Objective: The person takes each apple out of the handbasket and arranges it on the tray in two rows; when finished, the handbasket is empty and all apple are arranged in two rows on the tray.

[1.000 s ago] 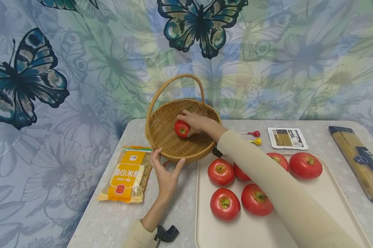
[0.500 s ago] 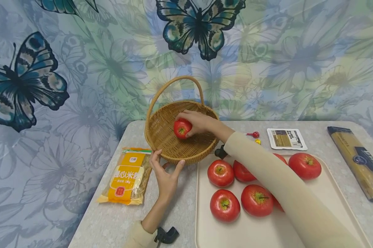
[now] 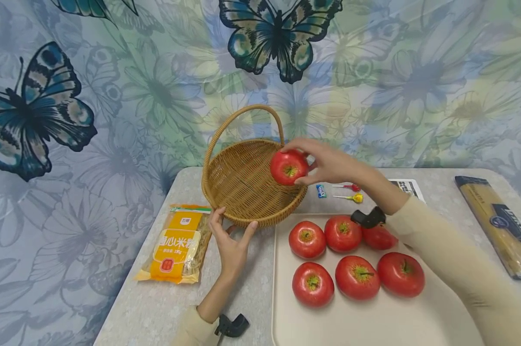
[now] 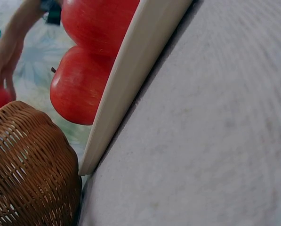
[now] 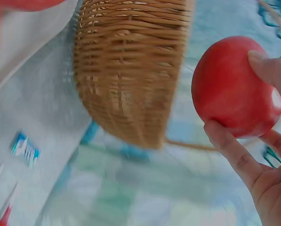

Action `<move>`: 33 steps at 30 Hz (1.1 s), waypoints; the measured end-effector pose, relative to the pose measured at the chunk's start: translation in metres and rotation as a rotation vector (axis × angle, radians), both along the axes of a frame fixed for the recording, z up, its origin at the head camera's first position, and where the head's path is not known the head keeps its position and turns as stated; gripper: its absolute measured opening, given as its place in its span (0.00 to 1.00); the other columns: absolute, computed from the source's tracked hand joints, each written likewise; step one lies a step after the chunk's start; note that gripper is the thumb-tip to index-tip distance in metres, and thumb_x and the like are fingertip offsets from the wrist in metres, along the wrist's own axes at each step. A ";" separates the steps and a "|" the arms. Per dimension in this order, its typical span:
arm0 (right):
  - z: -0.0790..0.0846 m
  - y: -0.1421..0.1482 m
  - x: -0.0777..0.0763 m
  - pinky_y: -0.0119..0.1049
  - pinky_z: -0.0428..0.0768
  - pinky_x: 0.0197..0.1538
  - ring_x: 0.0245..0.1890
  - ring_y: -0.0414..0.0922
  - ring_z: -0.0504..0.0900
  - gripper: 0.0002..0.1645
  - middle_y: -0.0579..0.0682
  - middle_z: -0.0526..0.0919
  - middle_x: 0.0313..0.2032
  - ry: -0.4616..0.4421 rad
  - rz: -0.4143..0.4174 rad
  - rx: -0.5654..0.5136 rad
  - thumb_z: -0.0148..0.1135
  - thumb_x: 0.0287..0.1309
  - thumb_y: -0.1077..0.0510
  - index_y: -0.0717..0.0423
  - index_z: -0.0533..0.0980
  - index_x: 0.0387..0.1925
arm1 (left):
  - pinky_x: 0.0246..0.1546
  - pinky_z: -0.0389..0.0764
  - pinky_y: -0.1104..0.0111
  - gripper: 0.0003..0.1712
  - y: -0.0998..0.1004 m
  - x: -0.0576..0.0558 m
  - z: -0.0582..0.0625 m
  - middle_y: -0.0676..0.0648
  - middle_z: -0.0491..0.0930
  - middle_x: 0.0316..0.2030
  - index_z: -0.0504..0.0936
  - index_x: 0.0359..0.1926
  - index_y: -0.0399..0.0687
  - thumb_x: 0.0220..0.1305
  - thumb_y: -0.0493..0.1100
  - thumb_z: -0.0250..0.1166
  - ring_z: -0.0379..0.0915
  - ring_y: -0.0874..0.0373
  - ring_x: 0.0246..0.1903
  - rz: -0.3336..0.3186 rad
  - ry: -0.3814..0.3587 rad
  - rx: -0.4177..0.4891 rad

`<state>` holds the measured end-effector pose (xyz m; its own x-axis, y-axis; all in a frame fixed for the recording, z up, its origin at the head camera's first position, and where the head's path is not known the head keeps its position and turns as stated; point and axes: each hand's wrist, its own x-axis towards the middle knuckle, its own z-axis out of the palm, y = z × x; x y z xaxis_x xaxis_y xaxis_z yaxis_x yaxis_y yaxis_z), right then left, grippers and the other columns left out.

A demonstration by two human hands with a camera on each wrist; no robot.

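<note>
In the head view my right hand [image 3: 329, 163] grips a red apple [image 3: 288, 167] between thumb and fingers, over the right rim of a wicker basket [image 3: 230, 180]. The right wrist view shows that apple [image 5: 234, 87] raised beside the basket's rim, fingertips around it. My left hand [image 3: 230, 252] holds the basket's near rim, with its thumb and fingers on the edge. The basket tips toward me, its handle standing up at the back and no fruit inside. Several more red apples [image 3: 312, 284] sit on a cream tray [image 3: 295, 327] to the right.
Left of the basket lies a yellow noodle packet [image 3: 176, 245]. Behind the tray are a small blue packet [image 3: 321, 191], a yellow lollipop [image 3: 357, 197] and a red one, and a white packet [image 3: 409, 185] partly behind my arm. A long brown packet [image 3: 498, 226] lies far right.
My right hand has lifted the apple from inside the basket and carried it up and right to the rim. The left hand and basket have stayed nearly still.
</note>
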<state>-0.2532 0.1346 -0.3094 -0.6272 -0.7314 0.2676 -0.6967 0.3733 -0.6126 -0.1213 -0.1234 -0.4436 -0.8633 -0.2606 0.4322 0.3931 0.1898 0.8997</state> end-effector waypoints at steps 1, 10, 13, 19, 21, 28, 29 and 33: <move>0.003 0.012 0.008 0.41 0.84 0.43 0.55 0.50 0.76 0.42 0.52 0.72 0.61 -0.011 -0.003 -0.018 0.77 0.47 0.60 0.50 0.68 0.63 | 0.56 0.65 0.51 0.42 0.000 0.000 0.000 0.31 0.38 0.72 0.53 0.65 0.35 0.57 0.34 0.70 0.44 0.37 0.72 -0.002 0.002 0.000; -0.001 0.125 0.093 0.32 0.84 0.39 0.47 0.36 0.79 0.45 0.42 0.74 0.56 -0.021 -0.204 0.075 0.80 0.43 0.56 0.45 0.68 0.63 | 0.55 0.64 0.48 0.42 0.001 -0.001 0.000 0.31 0.37 0.72 0.53 0.65 0.34 0.58 0.33 0.69 0.45 0.35 0.70 -0.005 0.015 -0.006; -0.014 0.158 0.120 0.31 0.83 0.37 0.44 0.29 0.78 0.46 0.35 0.73 0.54 -0.060 -0.303 0.114 0.81 0.41 0.56 0.46 0.68 0.63 | 0.54 0.63 0.46 0.42 0.001 -0.001 0.000 0.32 0.37 0.72 0.53 0.65 0.35 0.57 0.33 0.69 0.46 0.33 0.69 -0.002 0.017 -0.001; -0.049 0.218 0.165 0.29 0.82 0.31 0.39 0.24 0.75 0.49 0.20 0.67 0.51 -0.148 -0.510 0.150 0.81 0.38 0.61 0.53 0.66 0.63 | 0.55 0.64 0.47 0.42 0.001 -0.001 -0.002 0.37 0.41 0.71 0.53 0.65 0.35 0.58 0.34 0.70 0.49 0.37 0.68 -0.003 0.004 0.002; -0.062 0.234 0.176 0.29 0.82 0.31 0.38 0.24 0.75 0.49 0.18 0.64 0.51 -0.187 -0.553 0.158 0.80 0.39 0.62 0.57 0.64 0.63 | 0.55 0.64 0.49 0.42 0.001 -0.001 -0.002 0.38 0.42 0.71 0.53 0.66 0.35 0.58 0.35 0.70 0.50 0.39 0.68 -0.002 0.002 0.004; -0.103 0.264 0.198 0.31 0.83 0.31 0.36 0.27 0.76 0.44 0.16 0.61 0.51 -0.325 -0.539 0.138 0.75 0.48 0.64 0.63 0.61 0.63 | 0.55 0.65 0.53 0.42 0.001 -0.001 -0.003 0.42 0.44 0.70 0.52 0.66 0.36 0.58 0.35 0.70 0.51 0.43 0.68 -0.009 -0.002 0.003; -0.108 0.266 0.199 0.31 0.83 0.31 0.36 0.27 0.76 0.43 0.16 0.62 0.51 -0.334 -0.532 0.130 0.74 0.48 0.64 0.63 0.62 0.63 | 0.55 0.65 0.53 0.43 0.001 -0.001 -0.003 0.42 0.44 0.70 0.52 0.66 0.36 0.58 0.35 0.70 0.51 0.43 0.68 -0.010 -0.001 0.004; -0.123 0.270 0.205 0.31 0.83 0.32 0.37 0.26 0.77 0.41 0.14 0.62 0.50 -0.374 -0.510 0.118 0.73 0.50 0.63 0.62 0.62 0.63 | 0.55 0.65 0.52 0.43 0.001 -0.002 -0.003 0.42 0.46 0.69 0.52 0.66 0.36 0.57 0.35 0.70 0.53 0.45 0.66 -0.013 0.005 0.003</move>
